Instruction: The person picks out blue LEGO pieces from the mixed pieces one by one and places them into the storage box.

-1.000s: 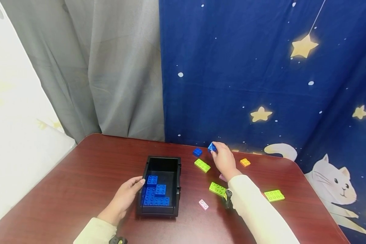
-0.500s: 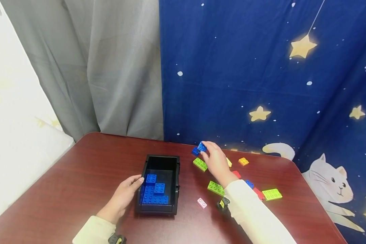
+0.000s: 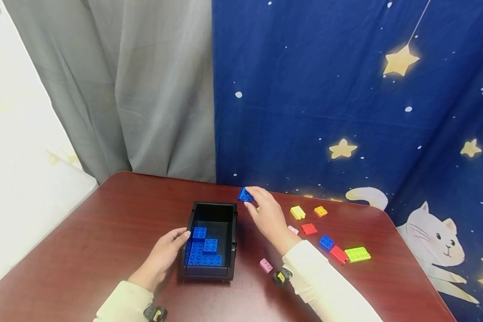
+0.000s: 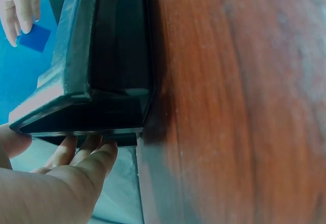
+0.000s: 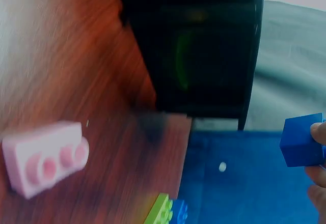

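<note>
My left hand (image 3: 165, 255) grips the left wall of a black bin (image 3: 232, 264), thumb at the rim. In the left wrist view its fingers (image 4: 97, 158) lie under the bin's edge. Several blue toy bricks (image 3: 197, 255) rest inside, toward the near left. Beyond the bin's far right corner, my right hand (image 3: 267, 219) pinches a square blue brick (image 3: 244, 195) between thumb and fingers, above the table. The right wrist view shows this blue brick (image 5: 301, 140) at the right edge, apart from the bin (image 5: 204, 46).
Right of the bin lie a pink brick (image 3: 266, 265), a yellow brick (image 3: 298, 212), an orange brick (image 3: 321, 211), red bricks (image 3: 309, 228), a blue brick (image 3: 326, 243) and a lime brick (image 3: 358, 254). Another lime brick (image 5: 159, 211) and blue brick (image 5: 178, 211) show in the right wrist view.
My right hand has carried the blue brick leftward along the table's far side toward the bin, uncovering yellow, red and blue bricks. My left hand keeps its hold on the bin.
</note>
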Demonstrator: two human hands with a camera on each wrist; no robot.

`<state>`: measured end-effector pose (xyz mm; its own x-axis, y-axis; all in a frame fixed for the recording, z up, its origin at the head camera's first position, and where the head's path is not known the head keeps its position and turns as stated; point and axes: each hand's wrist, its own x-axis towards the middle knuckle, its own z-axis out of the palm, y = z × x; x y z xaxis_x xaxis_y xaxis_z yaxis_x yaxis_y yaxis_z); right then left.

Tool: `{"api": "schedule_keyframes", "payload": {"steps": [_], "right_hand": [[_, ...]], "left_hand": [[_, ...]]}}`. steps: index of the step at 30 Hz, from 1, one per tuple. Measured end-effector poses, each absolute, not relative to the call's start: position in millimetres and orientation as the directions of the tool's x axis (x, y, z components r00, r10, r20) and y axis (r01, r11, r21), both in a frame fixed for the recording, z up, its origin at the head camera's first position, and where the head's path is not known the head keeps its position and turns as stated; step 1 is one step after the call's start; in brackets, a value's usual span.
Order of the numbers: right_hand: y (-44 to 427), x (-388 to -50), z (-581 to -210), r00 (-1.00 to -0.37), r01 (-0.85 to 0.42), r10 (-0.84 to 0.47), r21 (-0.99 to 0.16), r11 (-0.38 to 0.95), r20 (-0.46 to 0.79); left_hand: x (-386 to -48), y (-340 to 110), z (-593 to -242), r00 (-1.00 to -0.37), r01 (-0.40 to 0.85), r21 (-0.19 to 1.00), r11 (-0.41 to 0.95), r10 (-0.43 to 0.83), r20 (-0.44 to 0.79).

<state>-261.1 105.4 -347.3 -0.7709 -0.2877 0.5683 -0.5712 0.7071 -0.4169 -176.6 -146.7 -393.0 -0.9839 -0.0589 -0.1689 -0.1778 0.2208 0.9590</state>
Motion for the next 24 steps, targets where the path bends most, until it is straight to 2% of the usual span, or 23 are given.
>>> {"api": "schedule_keyframes", "payload": {"steps": [10,24], "right_hand": [[79.8,-248.0,-345.4,-0.751,-0.629,-0.381,-0.41,0.66,0.54],[51.7,-243.4,-349.6,-0.775,-0.628,-0.488,-0.403,0.665,0.402]], "left_hand": [[-177.8,-144.9,-393.2,-0.984,-0.169,0.964,0.205,-0.085,-0.155],[-177.2,-145.3,-395.4,-0.984,-0.169,0.966,0.198,-0.087,-0.154]]}}
